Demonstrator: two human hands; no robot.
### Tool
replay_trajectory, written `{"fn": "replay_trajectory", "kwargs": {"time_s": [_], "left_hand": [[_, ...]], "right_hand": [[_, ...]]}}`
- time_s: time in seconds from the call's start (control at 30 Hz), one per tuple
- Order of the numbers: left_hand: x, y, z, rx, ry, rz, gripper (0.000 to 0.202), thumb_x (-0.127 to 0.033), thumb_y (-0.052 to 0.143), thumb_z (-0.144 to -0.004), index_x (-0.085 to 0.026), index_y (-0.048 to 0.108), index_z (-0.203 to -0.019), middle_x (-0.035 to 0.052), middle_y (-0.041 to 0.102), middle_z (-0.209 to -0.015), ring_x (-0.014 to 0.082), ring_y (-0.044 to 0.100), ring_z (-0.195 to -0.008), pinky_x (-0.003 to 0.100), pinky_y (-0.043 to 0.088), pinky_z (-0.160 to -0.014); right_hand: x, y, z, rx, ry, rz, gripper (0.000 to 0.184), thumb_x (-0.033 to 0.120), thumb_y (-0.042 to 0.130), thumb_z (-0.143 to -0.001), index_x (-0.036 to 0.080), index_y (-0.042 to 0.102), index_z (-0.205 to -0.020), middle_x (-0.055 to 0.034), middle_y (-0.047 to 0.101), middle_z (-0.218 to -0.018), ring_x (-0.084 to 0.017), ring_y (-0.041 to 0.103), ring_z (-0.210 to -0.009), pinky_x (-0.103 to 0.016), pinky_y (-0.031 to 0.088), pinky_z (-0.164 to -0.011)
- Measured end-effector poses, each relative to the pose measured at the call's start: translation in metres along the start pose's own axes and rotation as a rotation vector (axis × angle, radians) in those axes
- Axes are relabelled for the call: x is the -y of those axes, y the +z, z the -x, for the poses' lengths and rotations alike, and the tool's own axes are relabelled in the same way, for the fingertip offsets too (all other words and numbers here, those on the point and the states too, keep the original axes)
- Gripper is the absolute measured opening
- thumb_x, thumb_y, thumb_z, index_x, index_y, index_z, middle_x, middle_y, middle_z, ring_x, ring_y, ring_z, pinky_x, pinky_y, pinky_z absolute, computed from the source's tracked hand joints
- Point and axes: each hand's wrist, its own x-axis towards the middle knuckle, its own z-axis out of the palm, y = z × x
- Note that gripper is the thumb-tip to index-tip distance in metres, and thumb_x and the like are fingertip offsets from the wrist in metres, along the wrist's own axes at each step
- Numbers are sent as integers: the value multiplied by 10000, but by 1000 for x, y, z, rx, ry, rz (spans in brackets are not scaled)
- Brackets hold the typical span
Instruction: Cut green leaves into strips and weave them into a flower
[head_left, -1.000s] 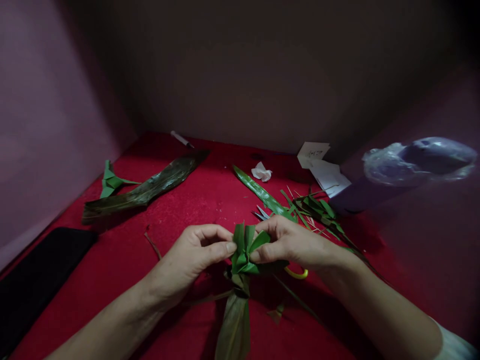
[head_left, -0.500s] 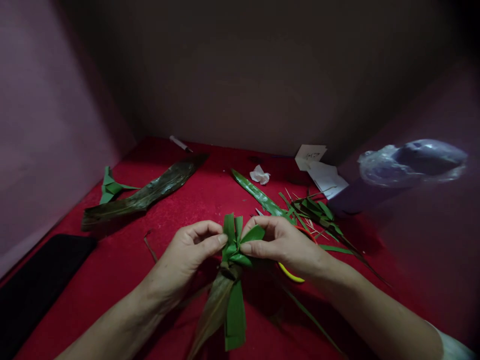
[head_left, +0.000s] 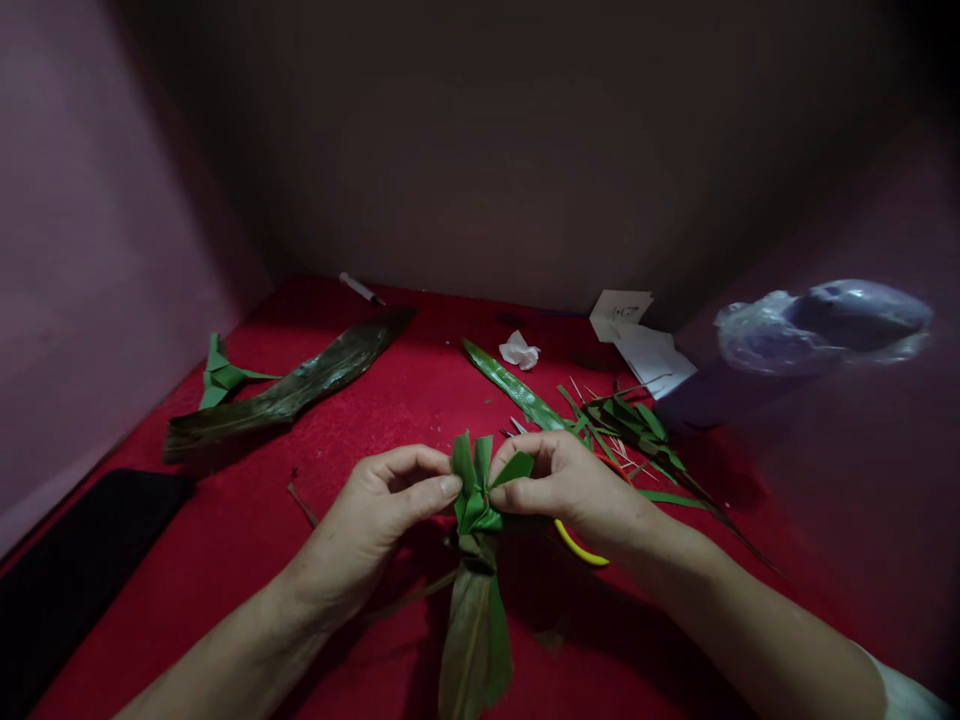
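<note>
A folded green leaf piece [head_left: 474,500] is held up between both hands at the front middle, its short strips pointing upward. My left hand [head_left: 401,495] pinches its left side between thumb and forefinger. On its right side, my right hand [head_left: 555,480] pinches a fold near a pointed green strip. Below the fold hangs a dull brownish-green leaf [head_left: 466,640], with a greener strip behind it. Under my right hand lie scissors, their yellow handle [head_left: 581,545] and metal tips showing; the middle is hidden by the hand.
A folded green leaf shape [head_left: 222,375] and a long dark leaf [head_left: 300,385] lie left. Rightward are a glossy leaf [head_left: 517,388], crumpled tissue [head_left: 520,350], leaf scraps with thin sticks [head_left: 637,425], white cards [head_left: 652,358] and a plastic-lined container [head_left: 817,330]. A black object [head_left: 90,570] lies front left.
The folded leaf piece has shifted slightly right and turned, so the brownish leaf now hangs in front of the green strip. Both hands keep their pinch.
</note>
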Motion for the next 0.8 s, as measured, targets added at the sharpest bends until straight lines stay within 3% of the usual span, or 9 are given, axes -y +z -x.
{"fn": "replay_trajectory", "kwargs": {"time_s": [0.33,0.8], "left_hand": [[-3,1,0,73,-37,-55,106,-208,632,-765,-177,602,-669,-23,589,-649,103,521,-627,238,401,-633],[-4,-2,0,141,-110,-40,68,-209,631,-757,-148,644,-733,4,585,-686,152,565,-714,290,417,-708]], "right_hand": [[5,-2,0,73,23,25,69,98,658,-622,143,611,-645,56,550,-535,-52,465,-485,-183,366,-507],[6,-5,2,212,-1,6,70,88,687,-654,121,635,-685,41,593,-580,-45,503,-530,-166,400,-549]]}}
